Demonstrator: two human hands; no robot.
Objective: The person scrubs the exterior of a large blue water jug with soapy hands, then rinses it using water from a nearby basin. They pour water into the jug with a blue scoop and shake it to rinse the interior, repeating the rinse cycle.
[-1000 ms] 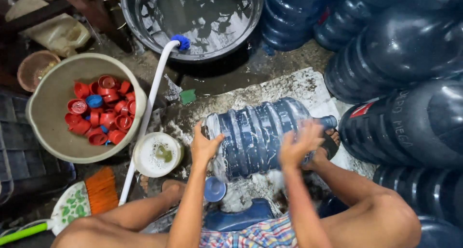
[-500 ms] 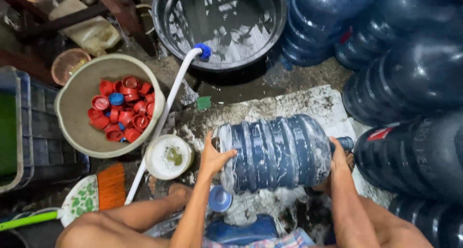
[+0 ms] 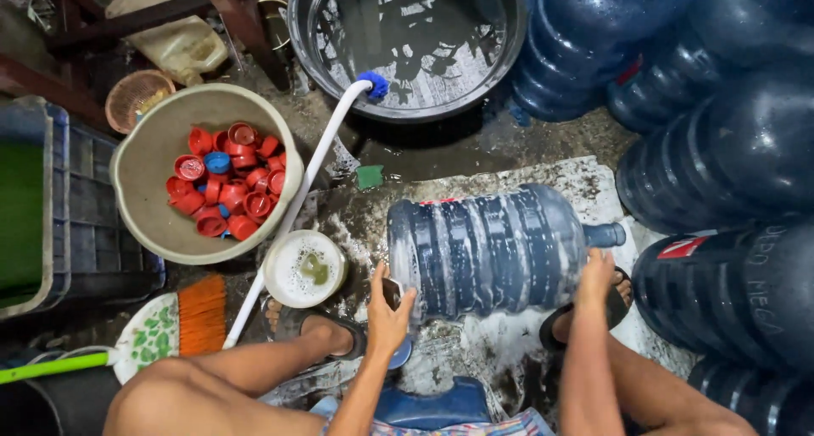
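Hands lower than before on the soapy bottle, now nearer.

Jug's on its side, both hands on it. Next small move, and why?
Probably roll the blue water jug a part turn. It lies on its side on the sudsy white mat, left hand at its base end and right hand near the neck, so only the upper face is within reach.

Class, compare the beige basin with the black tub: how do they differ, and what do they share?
The beige basin holds red caps and one blue cap; the black tub holds water. The basin is pale and smaller, the tub dark and larger. A white hose reaches only the tub. Both are round and open-topped.
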